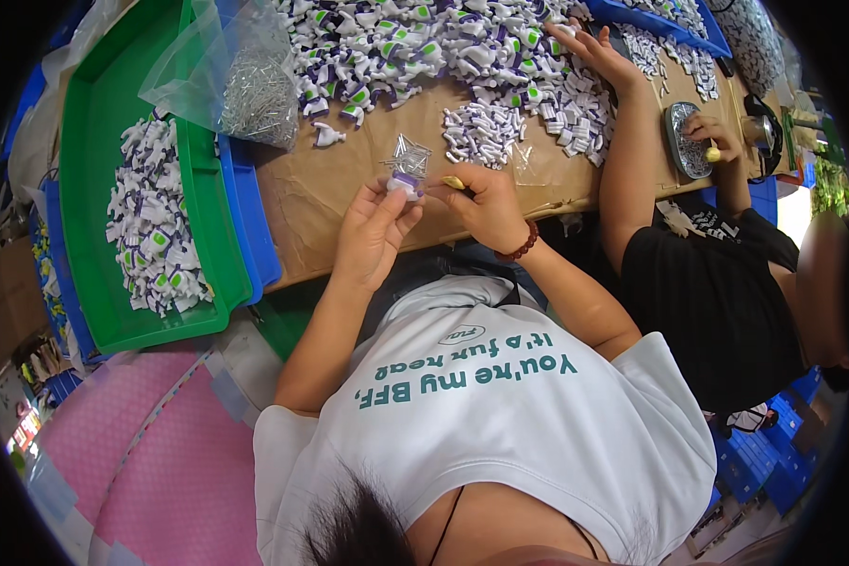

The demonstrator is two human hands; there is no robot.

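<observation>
In left grip (374, 229), white-purple piece (404, 184); in right grip (492, 209), yellow item (454, 182), visible end leftward, axis crosswise.

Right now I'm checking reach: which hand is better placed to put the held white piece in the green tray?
Probably the left hand: it pinches the white piece and is nearer the green tray, while the right hand holds a yellow object.

Left hand (373, 231) pinched a white-and-purple piece (405, 187)! Right hand (492, 203) sat just beside it, something yellow (454, 182) at its fingertips, worn or gripped, hard to tell. Loose pins (408, 153) lay beyond; a huge heap (377, 57) spread behind, a green tray (94, 236) at left.
</observation>
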